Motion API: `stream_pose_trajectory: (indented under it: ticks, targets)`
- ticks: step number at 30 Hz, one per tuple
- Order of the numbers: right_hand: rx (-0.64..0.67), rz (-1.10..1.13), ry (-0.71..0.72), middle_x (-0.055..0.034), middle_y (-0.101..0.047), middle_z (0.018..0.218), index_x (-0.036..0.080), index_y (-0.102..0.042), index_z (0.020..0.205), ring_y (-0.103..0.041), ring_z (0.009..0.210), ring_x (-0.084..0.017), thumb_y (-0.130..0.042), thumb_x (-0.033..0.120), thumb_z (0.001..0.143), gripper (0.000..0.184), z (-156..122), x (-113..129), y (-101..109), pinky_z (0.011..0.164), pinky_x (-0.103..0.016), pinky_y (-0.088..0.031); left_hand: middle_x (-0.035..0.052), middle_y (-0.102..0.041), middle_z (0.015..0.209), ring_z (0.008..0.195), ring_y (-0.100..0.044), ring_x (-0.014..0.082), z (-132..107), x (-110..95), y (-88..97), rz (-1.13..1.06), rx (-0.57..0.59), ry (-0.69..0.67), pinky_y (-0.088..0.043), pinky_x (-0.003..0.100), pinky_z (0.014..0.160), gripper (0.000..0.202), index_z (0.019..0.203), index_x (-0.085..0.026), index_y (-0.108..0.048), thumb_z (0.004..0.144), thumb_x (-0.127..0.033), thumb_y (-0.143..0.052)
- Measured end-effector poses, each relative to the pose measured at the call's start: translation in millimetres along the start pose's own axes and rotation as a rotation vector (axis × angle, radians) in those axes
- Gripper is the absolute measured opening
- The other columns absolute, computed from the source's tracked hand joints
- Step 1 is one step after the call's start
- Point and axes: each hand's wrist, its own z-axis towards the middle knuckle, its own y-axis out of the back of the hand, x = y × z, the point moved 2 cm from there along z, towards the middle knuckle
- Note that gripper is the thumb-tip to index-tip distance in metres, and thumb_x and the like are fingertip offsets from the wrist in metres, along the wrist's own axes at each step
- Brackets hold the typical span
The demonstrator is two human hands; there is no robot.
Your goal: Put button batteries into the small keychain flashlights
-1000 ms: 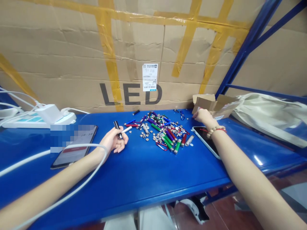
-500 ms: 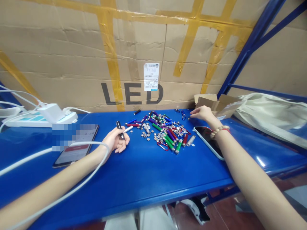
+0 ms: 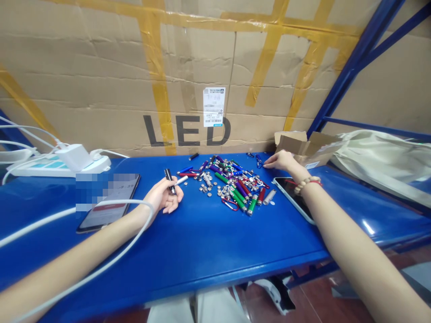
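Observation:
My left hand (image 3: 165,196) is closed round a small black flashlight tube (image 3: 170,179), tilted upright between thumb and fingers. A slim silver-white tube (image 3: 182,180) sticks out beside its fingers; whether the hand grips it too is unclear. To the right lies a heap of small coloured flashlights (image 3: 239,195) in green, red, purple and blue, mixed with silver button cells (image 3: 209,194) and clips. My right hand (image 3: 281,161) reaches to the back of the table, fingertips pinched together low beside a blue carabiner clip (image 3: 259,160). Anything in that pinch is too small to make out.
A phone (image 3: 111,202) lies under a white cable at left, near a power strip (image 3: 57,165). Another phone (image 3: 292,197) rests beneath my right wrist. An opened cardboard box (image 3: 308,148) and pale cloth bag (image 3: 370,152) stand at right. A large carton (image 3: 185,89) backs the table.
My right hand's fingertips have moved slightly left and down, closer to the blue clip. My left hand keeps its hold on the black flashlight tube. The view has shifted slightly.

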Motion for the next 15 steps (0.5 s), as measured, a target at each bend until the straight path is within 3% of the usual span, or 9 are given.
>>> stream_pose_trajectory:
  ticks: [10,15]
  targets:
    - [0.011,0.000,-0.026,-0.0078,-0.070,0.069,0.014,-0.072,0.069,-0.067,0.072,-0.022,-0.069,0.012,0.063,0.007,-7,10,1,0.069,-0.027,-0.052,-0.0031,-0.052,0.046,0.024,-0.038,0.0103,1,2,1.7,0.005,0.035,-0.055,-0.019,0.015,0.025,0.009,0.078,-0.022,-0.033,0.075,-0.027,-0.039]
    - [-0.037,0.002,0.003,-0.0085,-0.071,0.072,0.011,-0.073,0.074,-0.067,0.078,-0.023,-0.067,0.013,0.064,0.012,-12,22,12,0.076,-0.028,-0.051,-0.0031,-0.051,0.046,0.023,-0.038,0.0103,1,2,1.3,0.015,0.032,-0.058,-0.021,0.014,0.024,0.008,0.080,-0.022,-0.031,0.077,-0.026,-0.037]
